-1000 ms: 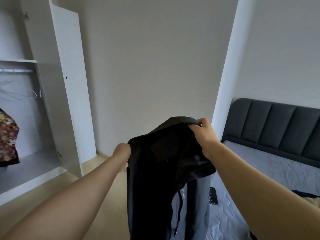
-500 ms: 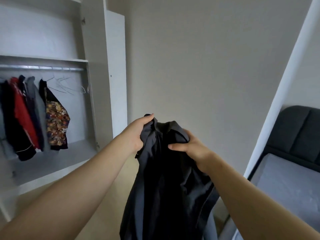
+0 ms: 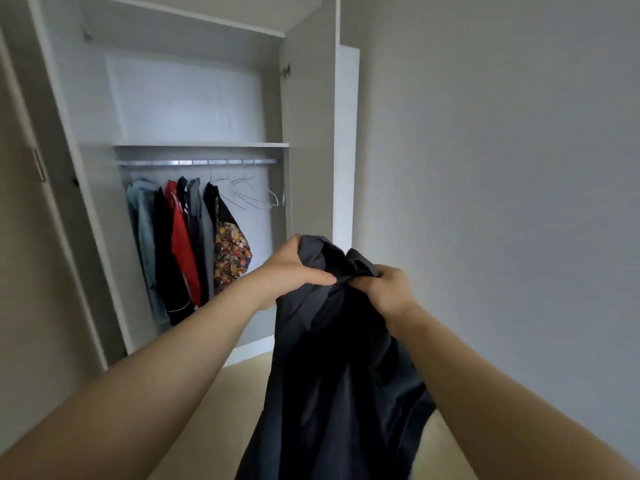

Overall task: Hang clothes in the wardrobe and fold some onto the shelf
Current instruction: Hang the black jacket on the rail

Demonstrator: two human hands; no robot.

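Left hand [image 3: 291, 271] and right hand [image 3: 388, 289], fingers curled tight, grip a dark garment [image 3: 339, 358] by its bunched top so it hangs free. Empty hangers [image 3: 249, 195] wait on the far wardrobe rail [image 3: 197, 162].

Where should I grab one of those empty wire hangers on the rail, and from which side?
Likely the rightmost of the empty wire hangers, pinched at the neck under its hook, coming from the front right: that end of the rail holds no clothes, while the patterned garment crowds their left. Left hand and right hand both grip the dark garment, so free one first.
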